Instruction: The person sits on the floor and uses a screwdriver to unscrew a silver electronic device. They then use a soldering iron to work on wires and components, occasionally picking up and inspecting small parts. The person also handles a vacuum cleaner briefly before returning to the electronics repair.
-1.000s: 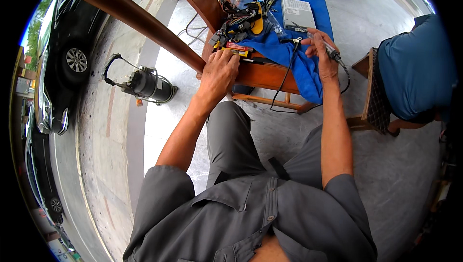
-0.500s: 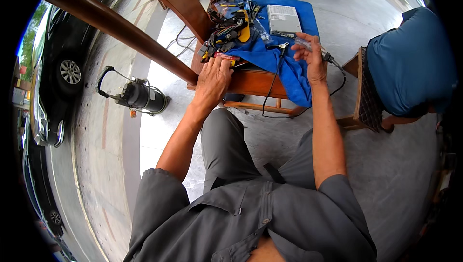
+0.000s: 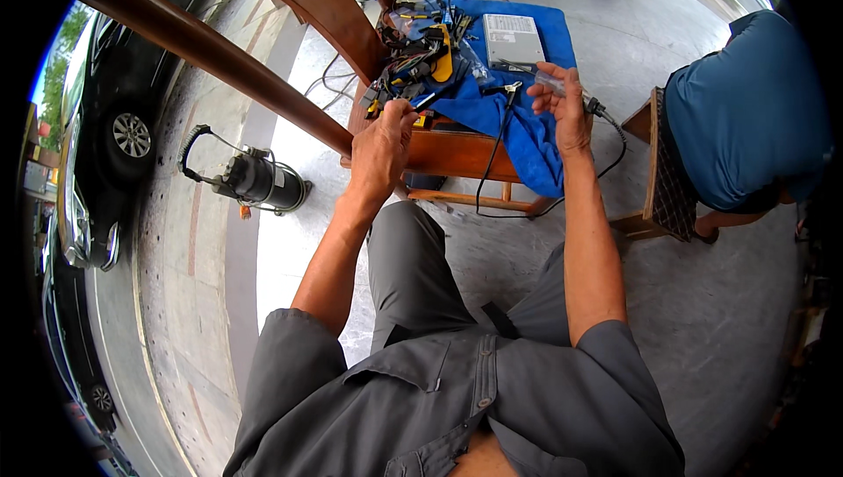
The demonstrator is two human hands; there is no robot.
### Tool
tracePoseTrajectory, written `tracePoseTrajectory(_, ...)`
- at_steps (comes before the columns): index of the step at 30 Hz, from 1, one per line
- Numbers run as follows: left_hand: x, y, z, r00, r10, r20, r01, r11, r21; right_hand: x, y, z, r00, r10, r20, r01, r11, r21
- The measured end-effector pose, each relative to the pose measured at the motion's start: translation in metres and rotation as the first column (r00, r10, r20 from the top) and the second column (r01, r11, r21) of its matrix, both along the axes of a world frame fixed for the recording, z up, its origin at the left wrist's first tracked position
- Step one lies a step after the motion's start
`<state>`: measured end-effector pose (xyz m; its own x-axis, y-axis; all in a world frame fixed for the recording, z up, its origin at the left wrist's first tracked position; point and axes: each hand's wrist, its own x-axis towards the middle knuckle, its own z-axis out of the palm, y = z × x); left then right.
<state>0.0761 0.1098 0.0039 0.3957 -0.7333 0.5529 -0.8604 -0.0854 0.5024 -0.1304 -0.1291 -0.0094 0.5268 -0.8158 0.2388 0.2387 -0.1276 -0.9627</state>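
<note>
My left hand (image 3: 383,148) is closed at the chair's front left edge. Its fingers pinch a slim dark stick-like thing (image 3: 435,94) with a pale section near the fingertips; its kind is unclear. In my right hand (image 3: 572,117) is a test light (image 3: 551,83) with a clear handle, its thin metal probe pointing left. The cord leaves the handle, loops down below the seat and rises to a metal alligator clip (image 3: 513,88) on the blue cloth (image 3: 536,130). Wiring connectors and harnesses (image 3: 413,64) lie heaped left of a silver boxy unit (image 3: 512,40).
Blue cloth covers much of the wooden chair (image 3: 461,154). To the right sits a person in a blue top (image 3: 746,117) on a wooden stool (image 3: 650,170). A black cylindrical device (image 3: 259,180) stands on the floor at left, near a parked black car (image 3: 123,117).
My left hand has lifted slightly and closed on the slim dark thing; the red packet-like item under its fingers no longer shows. My right hand keeps hold of the test light, almost unmoved.
</note>
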Motion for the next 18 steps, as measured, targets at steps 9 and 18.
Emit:
tracePoseTrajectory(9, -0.023, -0.059, 0.007, 0.148, -0.44, -0.886, 0.064, 0.898, -0.435, 0.002, 0.014, 0.012, 0.999, -0.032, 0.003, 0.032, 0.995, -0.095)
tracePoseTrajectory(18, -0.042, -0.102, -0.022, 0.006, -0.457, -0.89, 0.194, 0.873, -0.447, -0.002, 0.014, 0.015, 0.999, 0.013, -0.037, -0.016, 0.997, -0.081)
